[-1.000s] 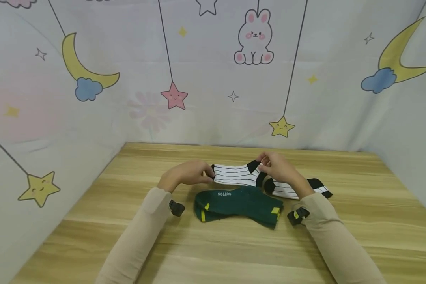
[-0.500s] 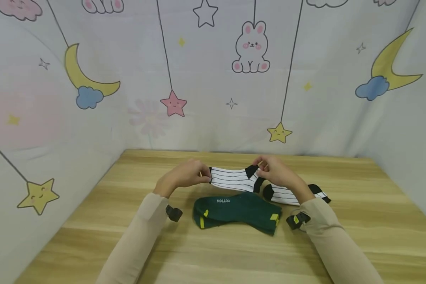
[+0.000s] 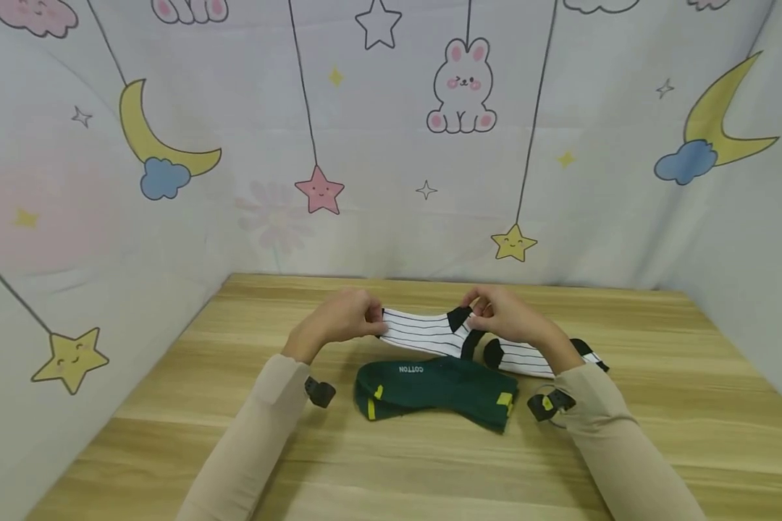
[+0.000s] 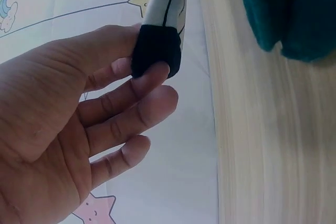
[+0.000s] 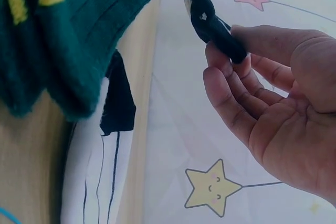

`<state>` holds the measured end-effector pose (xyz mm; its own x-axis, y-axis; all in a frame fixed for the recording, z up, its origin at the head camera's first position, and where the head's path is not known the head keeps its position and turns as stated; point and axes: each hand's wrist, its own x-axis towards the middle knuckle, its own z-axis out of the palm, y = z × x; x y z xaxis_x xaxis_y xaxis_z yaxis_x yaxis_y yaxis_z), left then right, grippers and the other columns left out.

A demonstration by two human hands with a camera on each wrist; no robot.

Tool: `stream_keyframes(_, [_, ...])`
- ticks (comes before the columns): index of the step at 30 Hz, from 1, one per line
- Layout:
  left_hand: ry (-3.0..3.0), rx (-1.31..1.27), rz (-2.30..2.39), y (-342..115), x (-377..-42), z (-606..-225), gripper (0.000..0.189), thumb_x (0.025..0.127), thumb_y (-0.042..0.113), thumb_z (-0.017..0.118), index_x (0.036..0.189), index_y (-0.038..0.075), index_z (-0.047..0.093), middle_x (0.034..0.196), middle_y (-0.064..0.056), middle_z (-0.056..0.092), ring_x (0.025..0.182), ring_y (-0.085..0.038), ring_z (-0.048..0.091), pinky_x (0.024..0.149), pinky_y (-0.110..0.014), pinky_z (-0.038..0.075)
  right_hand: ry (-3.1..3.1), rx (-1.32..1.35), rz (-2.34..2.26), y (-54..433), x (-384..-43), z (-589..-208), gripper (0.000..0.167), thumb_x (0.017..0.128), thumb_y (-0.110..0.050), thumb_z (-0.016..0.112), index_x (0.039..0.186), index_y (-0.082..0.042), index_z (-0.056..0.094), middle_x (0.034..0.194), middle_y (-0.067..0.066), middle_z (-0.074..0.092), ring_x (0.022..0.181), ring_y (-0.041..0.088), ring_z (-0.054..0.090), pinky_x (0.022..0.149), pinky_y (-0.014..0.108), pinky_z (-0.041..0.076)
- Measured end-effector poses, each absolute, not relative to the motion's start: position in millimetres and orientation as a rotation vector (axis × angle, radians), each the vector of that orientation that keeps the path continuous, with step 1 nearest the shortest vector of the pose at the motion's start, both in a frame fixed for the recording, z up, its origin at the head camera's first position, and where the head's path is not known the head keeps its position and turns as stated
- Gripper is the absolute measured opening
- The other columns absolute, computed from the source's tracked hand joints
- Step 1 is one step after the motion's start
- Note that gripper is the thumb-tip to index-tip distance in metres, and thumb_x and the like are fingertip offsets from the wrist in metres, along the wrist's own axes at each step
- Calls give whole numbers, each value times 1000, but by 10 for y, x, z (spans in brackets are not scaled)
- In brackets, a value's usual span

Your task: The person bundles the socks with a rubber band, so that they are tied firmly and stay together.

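Observation:
A white sock (image 3: 420,329) with thin black stripes stretches sideways between both hands, above the far part of the tabletop. My left hand (image 3: 345,316) pinches its black left end (image 4: 156,50) between thumb and fingers, the other fingers loosely bent below. At the sock's right side, my right hand (image 3: 505,315) pinches a black part (image 5: 231,45) that looks twisted in the right wrist view. Just in front of the held sock lie dark green socks (image 3: 439,391) with yellow patches and "COTTON" lettering. Another striped sock (image 3: 524,358) rests on the table, partly covered by the right forearm.
The wooden table (image 3: 378,470) has a printed cloth wall (image 3: 378,231) along its back and sides. A small dark camera (image 3: 320,392) is strapped at the left wrist, and another camera (image 3: 547,405) at the right.
The held sock has risen a little and shifted slightly left with both hands. My left fingers have closed on its end. The head view has tilted up; the green socks stay put.

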<state>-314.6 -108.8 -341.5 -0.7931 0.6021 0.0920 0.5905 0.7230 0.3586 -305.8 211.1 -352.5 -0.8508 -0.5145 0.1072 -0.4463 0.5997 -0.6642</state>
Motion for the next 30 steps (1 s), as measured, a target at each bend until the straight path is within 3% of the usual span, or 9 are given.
stream_keyframes(5, [2910, 984, 594, -1084, -3148, -3415, 20, 87, 22, 78, 78, 12, 63, 69, 2, 57, 60, -12, 51, 59, -27, 41, 2682, -827, -1102, 2121, -3043, -3464, 28, 95, -4, 67, 120, 3, 58, 86, 8, 60, 76, 21, 55, 67, 33, 48])
stream_keyframes(7, [2909, 968, 596, -1084, -3149, -3421, 18, 87, 21, 78, 90, 10, 63, 71, 2, 58, 59, -11, 53, 61, -28, 43, 2657, -818, -1113, 2126, -3031, -3448, 30, 94, -5, 67, 121, 4, 57, 84, 8, 59, 74, 20, 54, 65, 32, 48])
stream_keyframes(11, [2890, 930, 598, -1092, -3144, -3430, 41, 88, 20, 77, 122, 6, 60, 73, 1, 61, 56, -10, 57, 63, -28, 45, 2614, -798, -1134, 2142, -3022, -3438, 36, 93, -4, 68, 125, 4, 55, 80, 6, 56, 71, 19, 51, 61, 29, 45])
stream_keyframes(13, [2879, 923, 586, -1096, -3143, -3435, 47, 88, 20, 77, 130, 5, 60, 74, 0, 61, 57, -11, 56, 62, -28, 45, 2600, -790, -1137, 2159, -3017, -3438, 40, 93, -4, 69, 128, 5, 55, 78, 5, 55, 70, 19, 50, 60, 28, 44])
stream_keyframes(23, [2861, 942, 494, -1086, -3125, -3434, 33, 91, 15, 70, 121, 2, 68, 71, 1, 60, 57, -11, 54, 57, -26, 42, 2588, -794, -1099, 2232, -2972, -3388, 46, 91, -8, 71, 130, 11, 55, 81, 4, 55, 73, 17, 50, 62, 27, 43])
stream_keyframes(30, [2819, 946, 507, -1087, -3112, -3401, 13, 95, 14, 64, 102, 6, 72, 65, 5, 63, 53, -9, 58, 61, -26, 46, 2551, -775, -1097, 2271, -2972, -3365, 44, 93, -8, 69, 132, 6, 54, 90, 10, 58, 76, 20, 60, 71, 39, 56])
